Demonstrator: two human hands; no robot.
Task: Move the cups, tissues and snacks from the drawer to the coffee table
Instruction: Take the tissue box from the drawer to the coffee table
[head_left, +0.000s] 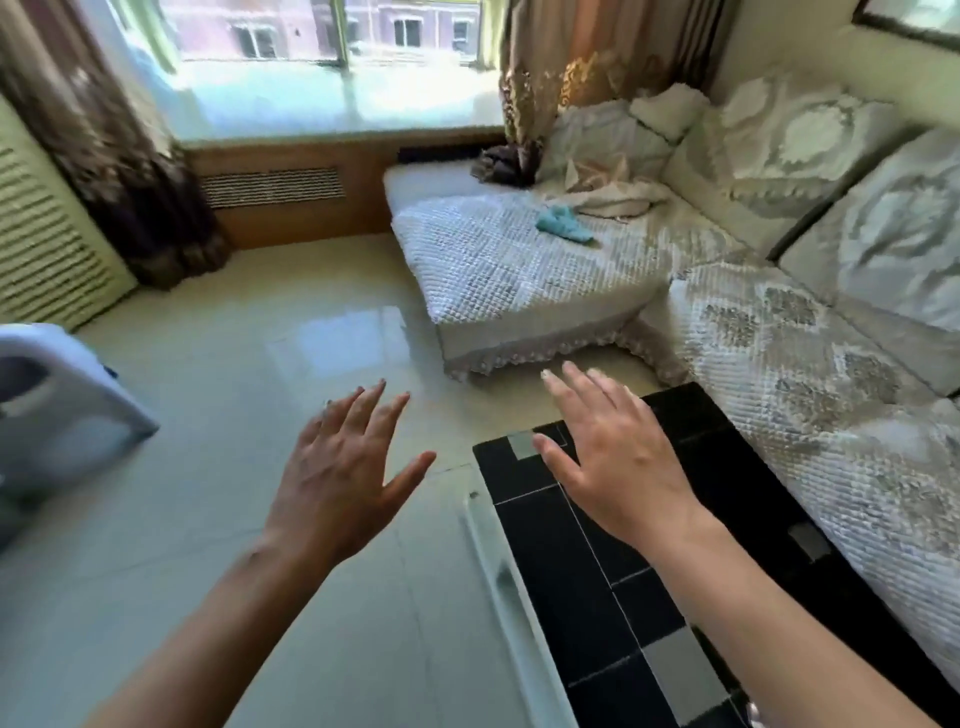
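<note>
Two bare arms are reaching out from the bottom of the view, and both hands are spread wide with straight fingers, holding nothing. The left hand (343, 467) is hanging over the shiny floor (208, 519). The right hand (618, 457) is hanging over the near corner of the desk (613, 587), a black one with grey squares and thin white lines on top and a pale edge on its left side.

The big sofa (779, 332) is sitting along the right, wearing a white bumpy cover, with fat cushions (779, 150) leaning on the wall. The window (322, 57) is shining bright at the back, with brown curtains (104, 145) hanging on both sides. A white and blue thing (57, 410) is standing on the floor at the left, too blurry to name. A small teal cloth (563, 224) is lying on the sofa.

Cups, tissues, snacks and the drawer are not showing anywhere here.
</note>
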